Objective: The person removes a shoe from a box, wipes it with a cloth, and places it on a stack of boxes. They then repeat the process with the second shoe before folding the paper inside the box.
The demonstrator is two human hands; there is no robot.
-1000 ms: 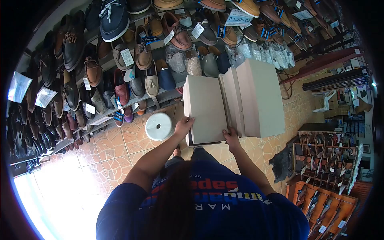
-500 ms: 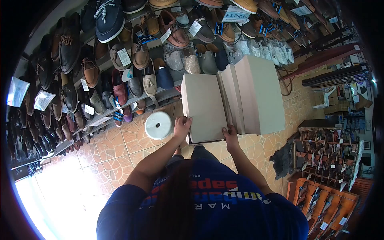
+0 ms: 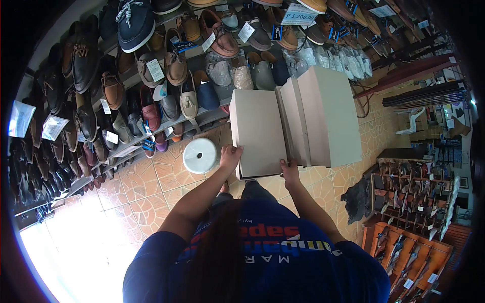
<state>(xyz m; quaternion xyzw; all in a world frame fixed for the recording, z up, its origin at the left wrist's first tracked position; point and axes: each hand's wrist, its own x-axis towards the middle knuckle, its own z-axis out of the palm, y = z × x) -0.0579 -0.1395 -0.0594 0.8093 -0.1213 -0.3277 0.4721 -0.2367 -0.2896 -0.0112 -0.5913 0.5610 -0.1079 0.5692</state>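
A plain beige cardboard box (image 3: 258,132) lies in front of me, its flat lid facing up. At its near left edge my left hand (image 3: 231,156) grips the side, thumb on top and the other fingers partly hidden. My right hand (image 3: 290,173) holds the near right corner, thumb against the lid edge. Directly to the right, more beige boxes (image 3: 328,118) stand stacked, close beside the held one. What supports the boxes cannot be seen.
A round white stool (image 3: 199,156) stands left of my left hand. Shelves of tagged shoes (image 3: 177,63) run along the left and far side. To the right are a shoe rack (image 3: 411,194), a dark hide-like piece (image 3: 356,199) on the tiled floor (image 3: 136,189) and a white chair (image 3: 411,121).
Both hands keep their hold on the box. The boxes appear slightly higher in the view, and the stool has shifted up a little too; otherwise little differs.
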